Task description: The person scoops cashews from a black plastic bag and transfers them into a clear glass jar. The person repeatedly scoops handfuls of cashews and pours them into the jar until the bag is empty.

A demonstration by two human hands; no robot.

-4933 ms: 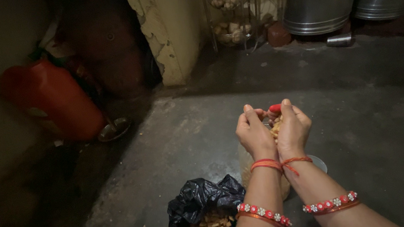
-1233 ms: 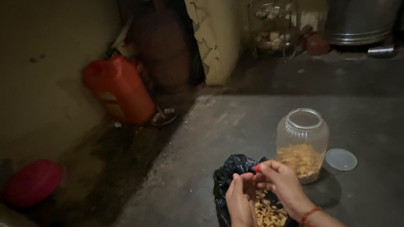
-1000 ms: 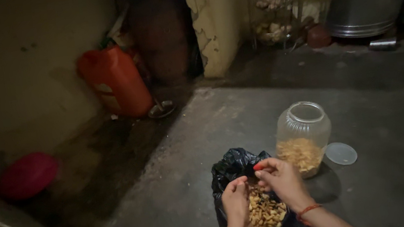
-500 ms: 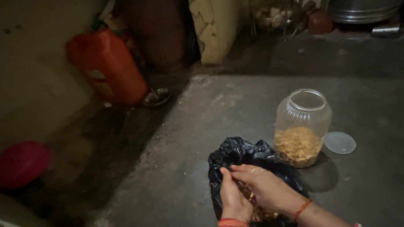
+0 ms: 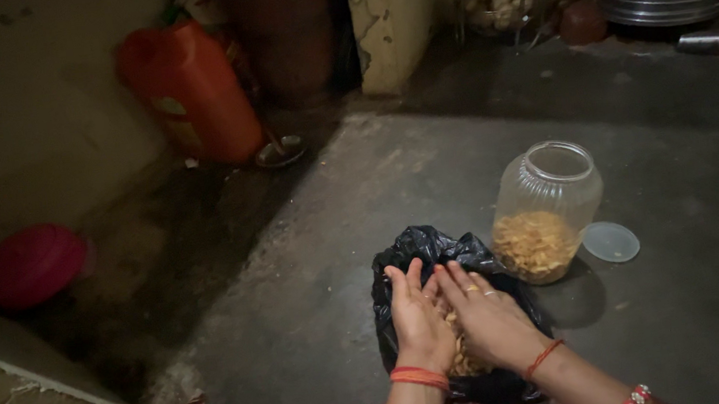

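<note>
While both hands, left [image 5: 418, 322] and right [image 5: 489, 317], lie flat, side by side, fingers spread in the black bag [image 5: 423, 253] of snacks [image 5: 463, 358], gripping nothing I can see, much remains there. Just right, the open jar [image 5: 547, 209] looks under half full, lid [image 5: 610, 241] beside it.

The single head-worn camera looked steeply down and forward from close above the person's left hand [image 5: 418, 320] and right hand [image 5: 487, 318], taking in the concrete floor [image 5: 312, 260] out to the far wall.
</note>
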